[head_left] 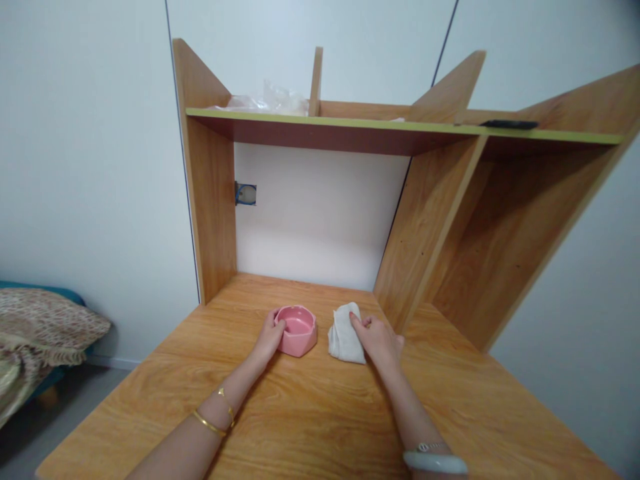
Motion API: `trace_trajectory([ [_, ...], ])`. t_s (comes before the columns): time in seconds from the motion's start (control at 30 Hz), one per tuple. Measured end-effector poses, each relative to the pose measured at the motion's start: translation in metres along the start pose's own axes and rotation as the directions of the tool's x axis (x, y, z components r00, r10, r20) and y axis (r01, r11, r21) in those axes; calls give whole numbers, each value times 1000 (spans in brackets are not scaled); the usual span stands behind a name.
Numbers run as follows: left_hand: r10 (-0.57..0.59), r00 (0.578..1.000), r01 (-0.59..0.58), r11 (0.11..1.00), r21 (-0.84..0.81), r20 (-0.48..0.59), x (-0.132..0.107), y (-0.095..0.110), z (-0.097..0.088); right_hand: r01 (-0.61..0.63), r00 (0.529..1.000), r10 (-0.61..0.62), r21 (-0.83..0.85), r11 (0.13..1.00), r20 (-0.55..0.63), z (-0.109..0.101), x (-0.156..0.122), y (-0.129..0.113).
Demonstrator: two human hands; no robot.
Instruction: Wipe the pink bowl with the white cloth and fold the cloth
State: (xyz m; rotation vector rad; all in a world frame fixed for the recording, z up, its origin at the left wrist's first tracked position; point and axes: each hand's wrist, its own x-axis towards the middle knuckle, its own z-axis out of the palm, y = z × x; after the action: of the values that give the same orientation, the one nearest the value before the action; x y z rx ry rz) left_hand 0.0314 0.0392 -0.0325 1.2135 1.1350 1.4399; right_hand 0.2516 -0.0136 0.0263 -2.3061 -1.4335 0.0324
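A small pink bowl-shaped dish (pixel 299 328) sits on the wooden desk (pixel 310 413) in front of me. My left hand (pixel 270 335) grips its left rim, thumb over the edge. Just to the right lies a folded white cloth (pixel 343 339). My right hand (pixel 377 340) rests on the cloth's right side, fingers pinched on it. Gold bangles circle my left wrist and a pale bracelet my right.
A wooden hutch with a shelf (pixel 400 127) rises at the desk's back; crumpled clear plastic (pixel 265 101) and a dark flat object (pixel 510 124) lie on it. An upright wooden divider (pixel 425 233) stands close to my right hand. A bed with patterned bedding (pixel 35 333) is at far left.
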Motion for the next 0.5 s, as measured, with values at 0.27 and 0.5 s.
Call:
trace_trajectory([
  [0.27,16,1000,-16,1000,3,7,-5,7,-2,191,963,-161,124,974,-214,25,8,11],
  [0.5,37,999,-37,999,20,6,-7,9,1,306,875,-158,270,913,-457,20,5,6],
])
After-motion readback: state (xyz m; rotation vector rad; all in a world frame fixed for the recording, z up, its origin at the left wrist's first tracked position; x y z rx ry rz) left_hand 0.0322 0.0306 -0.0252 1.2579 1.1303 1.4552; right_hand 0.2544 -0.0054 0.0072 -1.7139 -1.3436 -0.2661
